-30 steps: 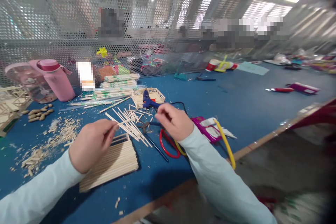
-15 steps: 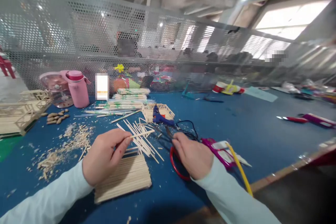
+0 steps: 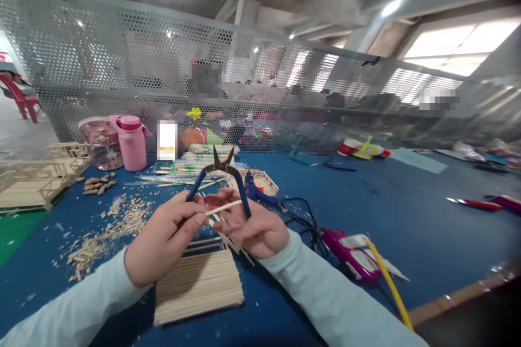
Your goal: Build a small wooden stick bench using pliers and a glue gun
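My left hand pinches a thin wooden stick between thumb and fingers. In my right hand, palm turned up, is a pair of pliers with blue handles, its pointed jaws upward and spread. One handle rests by the right thumb; the other passes behind my left fingers, and I cannot tell whether they touch it. The stick crosses in front of my right palm, below the jaws. Beneath the hands lies a flat panel of sticks set side by side. Loose sticks are partly hidden behind my right hand.
A blue glue gun lies by a small stick frame. Peanuts, wood scraps, a pink bottle and stick models are on the left. A magenta-and-white tool and a black cord lie right.
My right hand has moved left and turned palm up, bringing the pliers upright beside the stick. The red curved handle seen under that hand no longer shows. My left hand keeps the stick.
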Action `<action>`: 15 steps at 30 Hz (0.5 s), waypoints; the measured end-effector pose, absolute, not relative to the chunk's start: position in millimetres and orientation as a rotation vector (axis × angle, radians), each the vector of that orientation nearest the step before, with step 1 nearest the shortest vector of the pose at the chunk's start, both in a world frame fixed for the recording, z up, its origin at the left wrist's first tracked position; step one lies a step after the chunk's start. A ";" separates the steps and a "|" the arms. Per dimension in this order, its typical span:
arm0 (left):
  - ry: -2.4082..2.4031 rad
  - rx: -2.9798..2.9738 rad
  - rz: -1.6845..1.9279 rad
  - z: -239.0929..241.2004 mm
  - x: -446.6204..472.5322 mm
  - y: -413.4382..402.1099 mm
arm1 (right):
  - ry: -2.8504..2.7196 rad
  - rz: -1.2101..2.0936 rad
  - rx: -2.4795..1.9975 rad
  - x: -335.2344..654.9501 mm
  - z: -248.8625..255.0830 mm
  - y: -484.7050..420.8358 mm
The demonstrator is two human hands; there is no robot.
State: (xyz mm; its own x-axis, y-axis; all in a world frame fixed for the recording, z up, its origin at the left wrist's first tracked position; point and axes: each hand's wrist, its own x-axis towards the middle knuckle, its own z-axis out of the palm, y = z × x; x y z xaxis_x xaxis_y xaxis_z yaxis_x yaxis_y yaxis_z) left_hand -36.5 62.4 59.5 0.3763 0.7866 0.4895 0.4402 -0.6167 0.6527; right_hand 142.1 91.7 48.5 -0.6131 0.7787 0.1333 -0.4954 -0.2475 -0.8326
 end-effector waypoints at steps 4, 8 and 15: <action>1.003 2.176 1.074 59.5 -27.7 54.3 | -1.445 2.113 -0.303 139.4 54.2 90.2; 1.047 2.091 1.063 54.9 -20.6 47.3 | -1.559 2.062 -0.352 132.7 56.7 89.9; 1.328 1.560 1.309 48.1 -37.1 73.5 | -1.547 1.694 -0.464 153.1 53.7 124.8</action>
State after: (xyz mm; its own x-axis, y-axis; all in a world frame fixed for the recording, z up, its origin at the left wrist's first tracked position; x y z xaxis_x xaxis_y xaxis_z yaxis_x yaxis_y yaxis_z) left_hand -37.1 73.5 48.1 -0.0344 0.9674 0.2508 0.2652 -0.2331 0.9356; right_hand 153.1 124.8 53.7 -0.6297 0.7416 0.2312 -0.2974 0.0447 -0.9537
